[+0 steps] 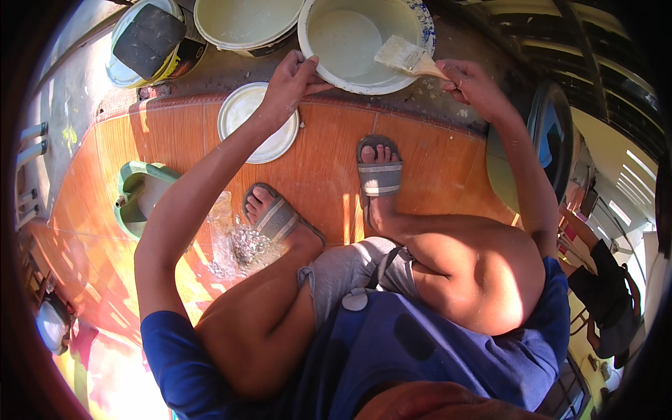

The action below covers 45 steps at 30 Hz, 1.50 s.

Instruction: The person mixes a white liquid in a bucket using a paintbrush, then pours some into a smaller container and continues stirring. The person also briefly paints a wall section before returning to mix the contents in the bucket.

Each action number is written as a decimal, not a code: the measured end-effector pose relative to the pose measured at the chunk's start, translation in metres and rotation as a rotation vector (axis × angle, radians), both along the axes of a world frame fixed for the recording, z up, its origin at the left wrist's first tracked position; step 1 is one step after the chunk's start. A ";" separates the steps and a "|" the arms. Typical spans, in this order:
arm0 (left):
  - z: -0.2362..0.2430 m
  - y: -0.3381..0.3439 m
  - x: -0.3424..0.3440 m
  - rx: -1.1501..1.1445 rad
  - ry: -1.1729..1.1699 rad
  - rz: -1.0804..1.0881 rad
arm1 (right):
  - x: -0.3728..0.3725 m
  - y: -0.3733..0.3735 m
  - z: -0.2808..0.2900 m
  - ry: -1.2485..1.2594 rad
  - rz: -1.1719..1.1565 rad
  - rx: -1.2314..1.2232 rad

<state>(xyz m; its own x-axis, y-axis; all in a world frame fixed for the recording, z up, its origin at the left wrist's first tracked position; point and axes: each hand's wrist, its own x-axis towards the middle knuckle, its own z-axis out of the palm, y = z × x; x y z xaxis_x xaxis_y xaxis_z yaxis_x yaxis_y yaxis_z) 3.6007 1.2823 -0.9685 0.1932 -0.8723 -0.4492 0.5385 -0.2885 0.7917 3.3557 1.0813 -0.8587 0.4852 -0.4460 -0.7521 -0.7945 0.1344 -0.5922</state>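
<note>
Between my two hands, at the far edge of the orange floor [434, 175], the white bucket [350, 42] of pale paint is sitting just past the step, and I am squatting in front of it. My left hand [290, 84] is curling its fingers over the near left rim, thumb on the outside, which I judge is keeping the bucket from sliding. My right hand [469, 80] is closing its fingers around the handle of the paintbrush [406, 56] and holding it tilted, bristles over the open mouth on the right side, likely so any drips are falling back inside rather than on the floor.

Just near my left hand a round white lid [245, 112] is lying flat on the floor, close enough to reach. Farther left, two more buckets are standing at the far edge: a cream-coloured one [241, 24] right beside the one I am gripping, and another [140, 52] with a dark flat thing resting across its top. A green basin [136, 192] is sitting on the left, near my left foot.

Counting: three buckets, one loose lid, one brush, one basin, and two sandals [378, 175], one on each foot.
</note>
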 end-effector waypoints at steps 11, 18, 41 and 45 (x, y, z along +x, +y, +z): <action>-0.001 0.000 -0.002 0.015 -0.017 0.011 | -0.027 0.002 0.026 0.176 -0.100 -0.067; -0.002 0.000 -0.001 0.013 -0.021 0.012 | -0.043 -0.002 0.043 0.186 -0.142 -0.078; -0.008 0.000 0.002 -0.033 -0.030 -0.012 | -0.044 -0.009 0.031 0.187 -0.076 -0.190; -0.009 0.000 0.004 -0.059 -0.025 -0.022 | -0.049 -0.009 0.043 0.152 -0.143 -0.268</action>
<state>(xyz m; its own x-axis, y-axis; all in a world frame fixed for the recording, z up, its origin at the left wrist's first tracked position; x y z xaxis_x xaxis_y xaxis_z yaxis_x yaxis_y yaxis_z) 3.6049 1.2818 -0.9775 0.1845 -0.9012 -0.3921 0.5128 -0.2521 0.8207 3.3070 1.0728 -0.8159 0.2948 -0.6933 -0.6576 -0.8607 0.1063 -0.4979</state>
